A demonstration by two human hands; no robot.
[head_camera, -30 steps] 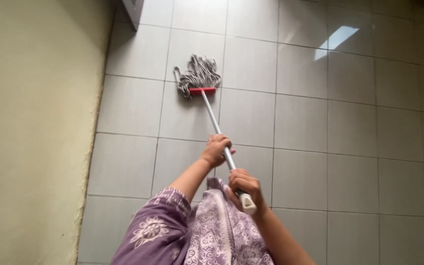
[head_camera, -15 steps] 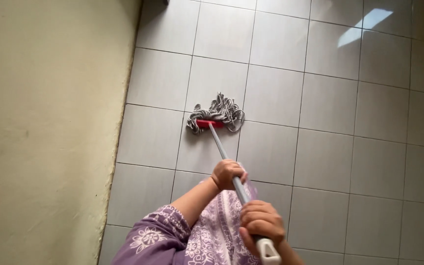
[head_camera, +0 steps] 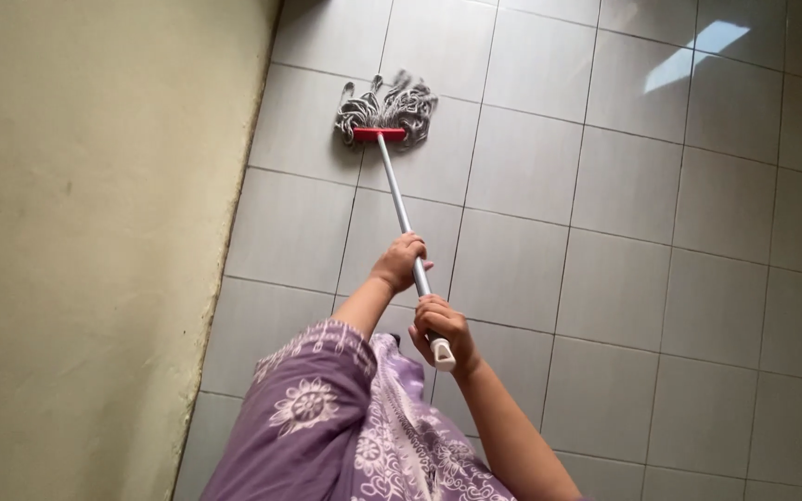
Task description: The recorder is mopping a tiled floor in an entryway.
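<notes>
I hold a mop with a long silver handle [head_camera: 394, 190] and a red clamp. Its grey and white string head [head_camera: 385, 104] lies spread on the grey tiled floor [head_camera: 605, 232], far from me and near the wall. My left hand [head_camera: 401, 263] is wrapped around the handle about halfway up. My right hand [head_camera: 439, 327] grips the handle near its white end cap, just below the left hand. A purple patterned sleeve [head_camera: 303, 408] covers my left upper arm.
A pale yellow-green wall [head_camera: 95, 232] runs along the left side and meets the floor in a rough edge. A bright patch of light [head_camera: 693, 56] reflects off the tiles at the top right.
The mop head has slid away from me across the floor, after being pulled close half a second ago. Both arms have stretched forward with the handle.
</notes>
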